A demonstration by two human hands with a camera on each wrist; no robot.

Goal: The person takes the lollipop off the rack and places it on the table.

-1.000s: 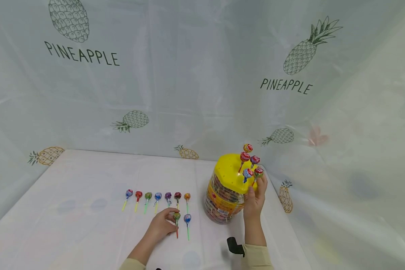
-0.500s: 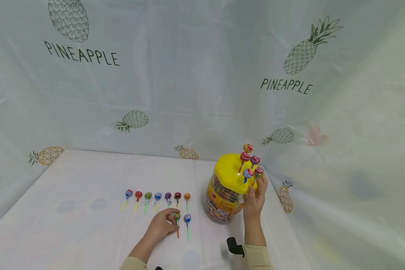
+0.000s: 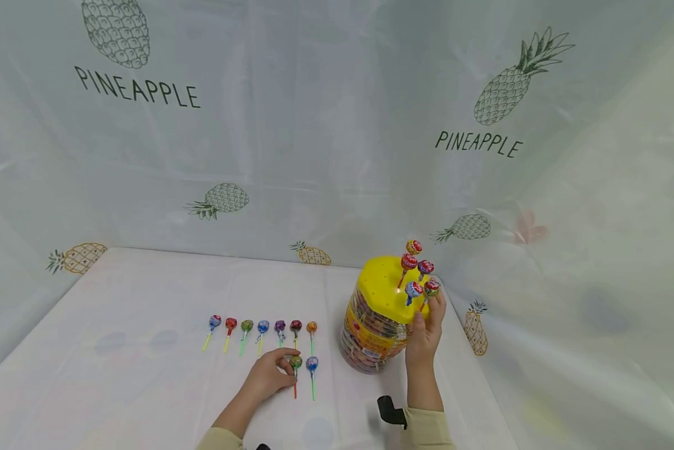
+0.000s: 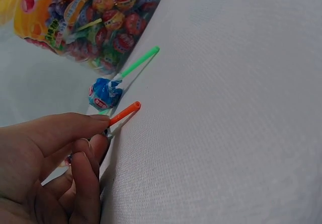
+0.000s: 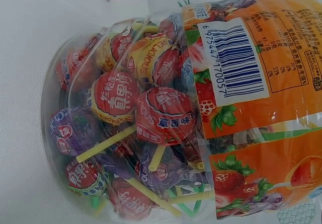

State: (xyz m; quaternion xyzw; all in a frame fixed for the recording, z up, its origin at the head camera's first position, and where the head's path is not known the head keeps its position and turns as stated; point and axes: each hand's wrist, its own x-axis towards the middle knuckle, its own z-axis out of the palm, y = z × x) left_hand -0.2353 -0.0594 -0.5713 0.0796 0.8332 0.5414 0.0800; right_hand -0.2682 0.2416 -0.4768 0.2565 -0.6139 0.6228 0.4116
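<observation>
My left hand (image 3: 269,376) pinches a green-wrapped lollipop (image 3: 296,362) by its red stick, low over the table; in the left wrist view thumb and fingers meet on that stick (image 4: 126,113). Just right of it lies a blue lollipop (image 3: 312,364) with a green stick. My right hand (image 3: 425,337) grips the right side of a clear lollipop jar (image 3: 370,340), up by its yellow lid (image 3: 378,287). Several lollipops stand upright in the lid, among them a red one (image 3: 408,261) and a light blue one (image 3: 413,289). The right wrist view shows wrapped lollipops (image 5: 166,116) inside the jar.
Behind the left hand, a row of several lollipops (image 3: 263,327) lies on the white-covered table (image 3: 145,300). A pineapple-printed curtain (image 3: 325,156) hangs along the back and right. A black piece (image 3: 391,410) sits by the right sleeve.
The red-stick lollipop has shifted very slightly in my left fingers. My right hand and the jar stay where they were.
</observation>
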